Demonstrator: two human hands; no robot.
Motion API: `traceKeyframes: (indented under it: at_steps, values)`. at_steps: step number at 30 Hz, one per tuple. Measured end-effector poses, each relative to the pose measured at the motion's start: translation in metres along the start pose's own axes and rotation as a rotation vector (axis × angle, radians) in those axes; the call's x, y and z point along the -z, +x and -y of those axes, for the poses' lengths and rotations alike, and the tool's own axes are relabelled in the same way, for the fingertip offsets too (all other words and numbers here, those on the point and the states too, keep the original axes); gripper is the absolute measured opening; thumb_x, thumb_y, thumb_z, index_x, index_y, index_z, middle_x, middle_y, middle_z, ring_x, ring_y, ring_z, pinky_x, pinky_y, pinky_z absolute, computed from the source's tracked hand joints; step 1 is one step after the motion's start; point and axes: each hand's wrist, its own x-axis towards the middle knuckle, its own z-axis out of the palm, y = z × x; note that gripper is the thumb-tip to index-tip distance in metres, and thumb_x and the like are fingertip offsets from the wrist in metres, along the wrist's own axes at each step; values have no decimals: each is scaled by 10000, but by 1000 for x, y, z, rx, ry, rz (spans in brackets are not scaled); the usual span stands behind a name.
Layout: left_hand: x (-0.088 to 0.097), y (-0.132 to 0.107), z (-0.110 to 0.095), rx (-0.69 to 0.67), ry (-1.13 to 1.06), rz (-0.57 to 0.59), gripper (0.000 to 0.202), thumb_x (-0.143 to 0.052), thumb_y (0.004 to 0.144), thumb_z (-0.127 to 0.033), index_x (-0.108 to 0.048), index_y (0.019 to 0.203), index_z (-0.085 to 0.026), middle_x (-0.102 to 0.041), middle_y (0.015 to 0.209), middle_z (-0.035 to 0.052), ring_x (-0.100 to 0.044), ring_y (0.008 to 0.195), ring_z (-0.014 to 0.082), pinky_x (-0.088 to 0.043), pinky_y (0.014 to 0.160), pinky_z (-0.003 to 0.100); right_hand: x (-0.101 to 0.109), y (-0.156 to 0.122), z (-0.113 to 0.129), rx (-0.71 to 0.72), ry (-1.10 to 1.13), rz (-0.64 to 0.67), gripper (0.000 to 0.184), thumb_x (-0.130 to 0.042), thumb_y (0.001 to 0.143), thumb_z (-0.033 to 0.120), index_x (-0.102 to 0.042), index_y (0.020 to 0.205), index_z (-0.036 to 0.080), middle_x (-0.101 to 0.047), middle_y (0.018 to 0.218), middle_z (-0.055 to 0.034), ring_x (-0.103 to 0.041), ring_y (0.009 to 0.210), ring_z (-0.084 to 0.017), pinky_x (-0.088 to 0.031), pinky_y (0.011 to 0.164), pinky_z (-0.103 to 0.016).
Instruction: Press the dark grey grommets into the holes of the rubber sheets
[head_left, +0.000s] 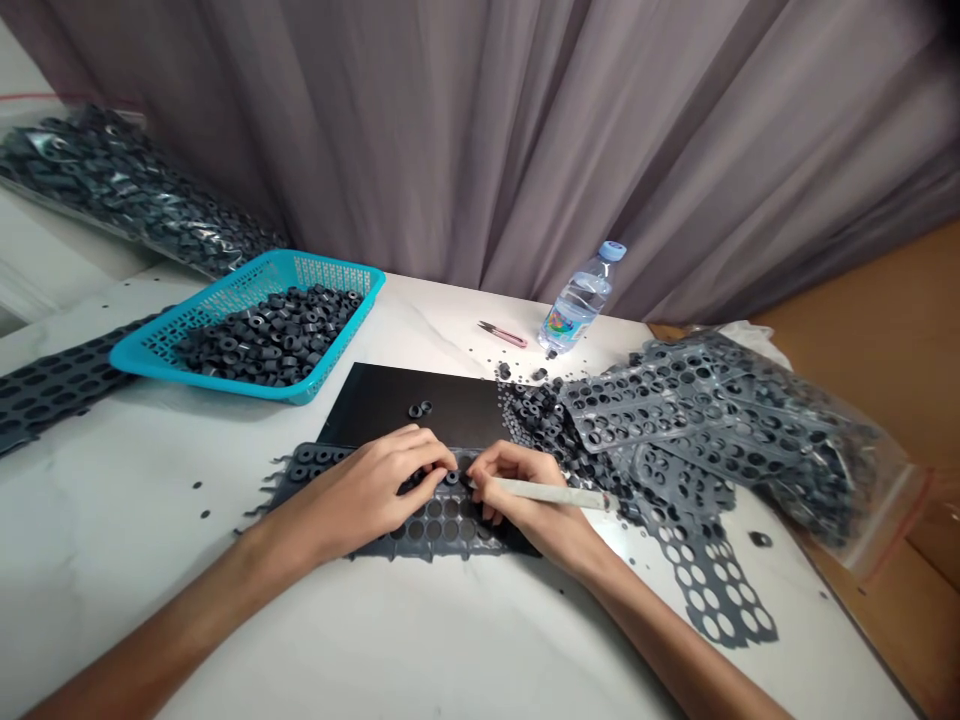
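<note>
A dark grey rubber sheet [442, 525] full of round holes lies on the white table in front of me, partly on a black mat [420, 400]. My left hand [375, 490] rests on the sheet, fingers curled and pressed onto a small ring near its top edge. Beside it, my right hand [525, 495] pinches a thin pale stick-like tool [555, 492], its tip at the same spot on the sheet. Two loose black rings [420, 409] sit on the mat.
A turquoise basket [330, 375] of black rings stands at the left. Punched sheets [675, 420] and a clear bag of them pile at the right. A water bottle [577, 300] and small pink snips [504, 334] lie behind. Another bag [127, 190] sits far left.
</note>
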Motion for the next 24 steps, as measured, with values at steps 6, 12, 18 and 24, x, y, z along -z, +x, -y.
traceKeyframes:
  at_steps: [6,12,18,24]
  values:
    - [-6,-1,-3,-54,185,13,238,-518,1044,-293,-675,1211,-230,-663,1117,68,-623,1051,253,-456,955,408,-1,-1,-1,17,-85,3,71,-626,917,247,-638,890,182,-616,722,22,-563,624,-118,-446,580,-220]
    - [-10,-1,-13,-9,-31,-233,222,-509,1047,-255,-705,964,-192,-694,1002,59,-631,954,223,-458,936,392,-3,-4,4,121,-317,-22,102,-634,921,240,-627,836,184,-554,686,41,-482,630,-107,-364,567,-213]
    - [18,3,-6,385,-887,-560,211,-713,937,-379,-720,1060,-207,-693,1108,45,-635,1010,181,-507,972,311,-2,-3,-1,26,-154,-26,75,-651,888,240,-624,848,182,-599,723,25,-535,621,-110,-421,555,-207]
    - [12,2,-7,480,-1159,-245,227,-723,937,-334,-738,1124,-206,-727,1205,69,-644,1181,199,-481,1084,308,0,2,-9,8,30,-62,157,-639,935,333,-617,905,181,-669,733,-2,-618,581,-121,-496,532,-220]
